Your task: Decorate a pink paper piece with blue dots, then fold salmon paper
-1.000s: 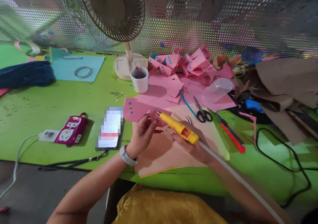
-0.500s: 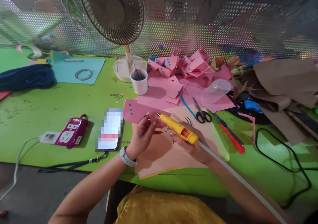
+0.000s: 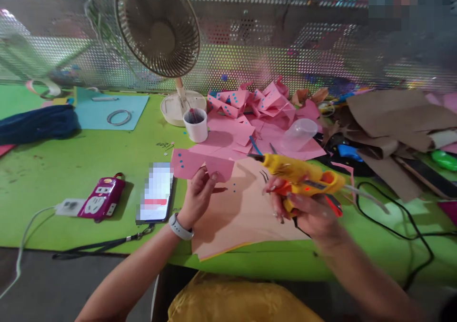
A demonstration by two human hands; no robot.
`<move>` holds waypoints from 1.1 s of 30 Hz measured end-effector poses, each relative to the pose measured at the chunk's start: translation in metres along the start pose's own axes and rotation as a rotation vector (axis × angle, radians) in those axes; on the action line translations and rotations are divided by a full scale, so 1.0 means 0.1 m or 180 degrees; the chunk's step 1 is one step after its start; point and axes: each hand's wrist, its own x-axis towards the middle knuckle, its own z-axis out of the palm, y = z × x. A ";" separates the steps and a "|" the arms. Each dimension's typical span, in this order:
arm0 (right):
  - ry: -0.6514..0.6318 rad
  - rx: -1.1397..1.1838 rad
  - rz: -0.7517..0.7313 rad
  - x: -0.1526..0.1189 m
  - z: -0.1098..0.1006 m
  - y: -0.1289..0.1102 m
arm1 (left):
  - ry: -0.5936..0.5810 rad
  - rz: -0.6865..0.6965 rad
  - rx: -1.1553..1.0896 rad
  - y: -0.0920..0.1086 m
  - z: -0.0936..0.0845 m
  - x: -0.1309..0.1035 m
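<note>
My left hand [image 3: 200,193] pinches a pink paper piece [image 3: 218,166] by its lower edge, with blue dots at the paper's left end. My right hand [image 3: 303,207] is wrapped round the handle of a yellow glue gun [image 3: 300,172], whose nozzle points left, apart from the pink paper. Under both hands lie peach paper sheets [image 3: 246,217] with a few small blue dots. A pair of tweezers [image 3: 264,175] lies near the nozzle. The scissors are mostly hidden behind the glue gun.
A phone [image 3: 156,193] and a purple power socket [image 3: 102,198] lie to the left. Further back stand a fan [image 3: 160,36] and a white cup [image 3: 196,125]. Folded pink paper [image 3: 267,98] is piled behind. Brown paper [image 3: 382,117] and a black cable [image 3: 407,224] lie right.
My right hand has moved right and lifted the glue gun off the pink paper, turning it on its side. My left hand still holds the paper. The view has tilted slightly upward.
</note>
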 end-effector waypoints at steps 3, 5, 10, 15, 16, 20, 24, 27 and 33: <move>0.0142 -0.0074 -0.0410 -0.09 -0.14 -0.22 | 0.0225 0.0127 -0.0134 0.00 -0.04 0.02; 0.0468 -0.0396 -0.0650 -0.19 -0.33 -0.29 | 0.0419 0.0246 -0.0341 0.00 -0.08 0.05; 0.1877 -0.2034 -0.0582 -0.45 -1.11 -0.17 | 0.0751 0.0355 -0.0739 0.03 -0.15 0.11; 0.1955 -0.4172 -0.0450 -0.53 -1.90 0.02 | 0.0805 0.0243 -0.0783 0.07 -0.12 0.15; 0.1811 -0.4336 -0.0444 -0.52 -2.00 0.04 | 0.0816 0.0219 -0.0782 0.08 -0.12 0.16; 0.1459 -0.4526 -0.0391 -0.43 -2.23 0.07 | 0.0881 0.0213 -0.0742 0.09 -0.11 0.19; 0.1155 -0.4607 -0.0295 -0.37 -2.33 0.04 | 0.0952 0.0232 -0.0708 0.07 -0.13 0.21; 0.0792 -0.4794 -0.0242 -0.38 -2.39 -0.03 | 0.0939 0.0219 -0.0716 0.04 -0.15 0.22; 0.1055 -0.5042 -0.0704 -0.44 -1.82 -0.12 | 0.0846 0.0200 -0.0649 -0.01 -0.16 0.21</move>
